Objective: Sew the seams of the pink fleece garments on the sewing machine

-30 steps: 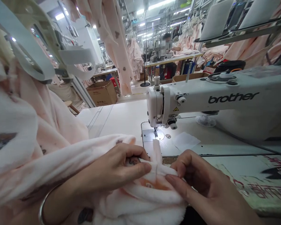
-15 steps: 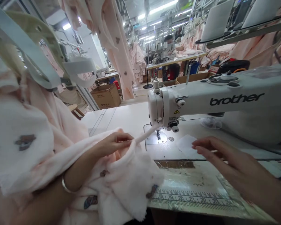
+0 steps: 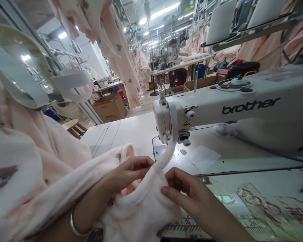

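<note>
A pale pink fleece garment [image 3: 141,215] with small printed figures hangs over the front table edge. My left hand [image 3: 135,171] is closed on its curved edge, fingertips partly hidden behind the fabric. My right hand [image 3: 184,191] grips the same cloth from the other side, thumb in front. From the garment a fuzzy binding strip [image 3: 165,158] runs up to the head of a white brother sewing machine [image 3: 192,114]. The strip covers the needle area. A thin white sheet [image 3: 204,156] lies on the machine bed, right of the needle plate.
More pink fabric [image 3: 35,161] is heaped at the left below a stand with white tape [image 3: 70,82]. A cardboard box [image 3: 109,107] and a wooden stool [image 3: 73,126] stand beyond the table. Thread cones [image 3: 221,22] sit upper right. Another person [image 3: 173,47] works in the background.
My right hand has moved left from the white sheet onto the garment and closed on it. My left hand and the garment edge have shifted slightly right and down; the strip hangs more steeply.
</note>
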The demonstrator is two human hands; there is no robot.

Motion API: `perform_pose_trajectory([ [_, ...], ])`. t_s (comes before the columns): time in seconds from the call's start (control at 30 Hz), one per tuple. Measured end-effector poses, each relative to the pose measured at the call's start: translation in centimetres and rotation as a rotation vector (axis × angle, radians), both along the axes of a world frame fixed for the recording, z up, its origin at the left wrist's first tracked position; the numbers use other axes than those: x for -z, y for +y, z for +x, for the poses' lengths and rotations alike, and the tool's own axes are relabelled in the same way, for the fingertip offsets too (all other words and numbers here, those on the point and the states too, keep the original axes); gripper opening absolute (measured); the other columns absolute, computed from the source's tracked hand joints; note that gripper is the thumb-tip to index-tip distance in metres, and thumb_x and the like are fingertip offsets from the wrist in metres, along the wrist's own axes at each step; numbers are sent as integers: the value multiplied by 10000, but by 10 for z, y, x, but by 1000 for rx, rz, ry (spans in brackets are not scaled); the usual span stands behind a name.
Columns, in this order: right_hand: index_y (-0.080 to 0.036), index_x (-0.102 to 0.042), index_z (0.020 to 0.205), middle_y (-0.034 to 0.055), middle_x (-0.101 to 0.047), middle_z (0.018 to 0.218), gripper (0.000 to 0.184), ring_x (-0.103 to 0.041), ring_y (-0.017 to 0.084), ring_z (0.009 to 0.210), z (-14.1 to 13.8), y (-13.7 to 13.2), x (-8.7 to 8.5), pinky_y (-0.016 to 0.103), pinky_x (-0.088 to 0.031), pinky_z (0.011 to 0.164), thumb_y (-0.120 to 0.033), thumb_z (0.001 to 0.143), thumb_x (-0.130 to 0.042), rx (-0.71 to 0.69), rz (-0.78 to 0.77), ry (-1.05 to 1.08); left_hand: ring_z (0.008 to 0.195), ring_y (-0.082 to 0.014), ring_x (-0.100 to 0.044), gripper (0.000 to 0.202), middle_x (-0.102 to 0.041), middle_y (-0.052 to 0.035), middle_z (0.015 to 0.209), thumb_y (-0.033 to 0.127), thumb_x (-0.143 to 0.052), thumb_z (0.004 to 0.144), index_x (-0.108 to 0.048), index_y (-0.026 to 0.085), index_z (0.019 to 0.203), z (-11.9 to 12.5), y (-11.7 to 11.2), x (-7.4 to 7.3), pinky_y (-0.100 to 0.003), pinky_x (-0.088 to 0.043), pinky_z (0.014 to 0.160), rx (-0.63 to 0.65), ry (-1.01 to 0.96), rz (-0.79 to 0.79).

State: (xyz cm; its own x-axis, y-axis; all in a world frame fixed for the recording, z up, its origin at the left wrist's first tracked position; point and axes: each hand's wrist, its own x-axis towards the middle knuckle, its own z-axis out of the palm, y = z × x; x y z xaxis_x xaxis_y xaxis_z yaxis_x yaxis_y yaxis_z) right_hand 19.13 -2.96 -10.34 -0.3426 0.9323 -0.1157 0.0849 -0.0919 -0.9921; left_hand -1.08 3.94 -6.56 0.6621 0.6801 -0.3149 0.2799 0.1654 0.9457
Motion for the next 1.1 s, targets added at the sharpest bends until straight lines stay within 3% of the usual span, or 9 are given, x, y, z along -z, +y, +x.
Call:
perform_pose_trajectory([
  [0.13,-204,-473,722,-39,-465,651,216,-445,111,626,-13,-3,13,238,-353,576,-380,790,-577,120,13,61,769,-116,-493,187,-571,-18,851,276,-650,806,-670,157,949,2,-1,0,-204,-404,688,19,22,4],
  [0.27,-207,-493,759,-41,-472,688,143,-433,106,625,-9,-8,13,243,-354,587,-327,775,-569,159,44,32,784,-119,-497,180,-578,-27,875,277,-638,817,-663,159,951,1,0,4,-212,-409,700,15,4,26],
  [0.43,-195,-520,786,-28,-507,725,181,-454,108,673,-6,-11,11,233,-351,604,-351,772,-610,89,-88,256,790,-131,-519,188,-591,-27,887,307,-621,815,-657,166,935,5,-6,-1,-227,-428,707,7,48,46],
  [0.63,-195,-537,829,-14,-570,781,178,-531,113,730,0,-18,18,215,-400,632,-347,787,-618,92,-145,320,1127,-217,-504,392,-588,-44,1202,486,-425,895,-581,232,1149,10,-29,-24,-329,-369,993,-17,377,362],
  [0.7,-212,-537,890,-1,-594,825,164,-568,133,742,6,-23,17,233,-437,619,-356,818,-569,80,-108,202,1048,-221,-535,388,-613,-34,1139,460,-552,832,-572,237,1150,12,-36,-25,-329,-405,919,66,520,478],
  [0.77,-239,-539,946,-2,-613,866,123,-592,138,747,16,-29,8,248,-468,632,-326,862,-513,128,82,-45,919,-185,-558,258,-632,-8,1008,337,-589,817,-597,230,1052,16,-42,-23,-292,-423,813,115,598,573],
  [0.93,-227,-559,1041,29,-595,1089,186,-516,172,1104,42,-30,-25,297,-398,965,-146,885,-496,279,1000,-620,805,-142,-563,171,-623,-4,896,184,-514,840,-618,201,974,40,-46,-17,-245,-412,723,239,528,692],
  [1.0,-188,-587,997,62,-606,1073,137,-507,223,1112,51,-24,-30,358,-395,962,-174,878,-520,169,1020,-745,848,-156,-575,216,-635,-21,917,152,-505,837,-628,196,1009,50,-42,-16,-251,-415,755,327,487,737],
  [1.1,-205,-621,885,25,-637,866,122,-585,199,861,62,-12,-24,319,-445,745,-257,887,-512,-92,606,-739,884,-178,-582,240,-649,-33,932,134,-510,825,-638,187,1021,60,-32,-12,-266,-414,784,416,474,733],
])
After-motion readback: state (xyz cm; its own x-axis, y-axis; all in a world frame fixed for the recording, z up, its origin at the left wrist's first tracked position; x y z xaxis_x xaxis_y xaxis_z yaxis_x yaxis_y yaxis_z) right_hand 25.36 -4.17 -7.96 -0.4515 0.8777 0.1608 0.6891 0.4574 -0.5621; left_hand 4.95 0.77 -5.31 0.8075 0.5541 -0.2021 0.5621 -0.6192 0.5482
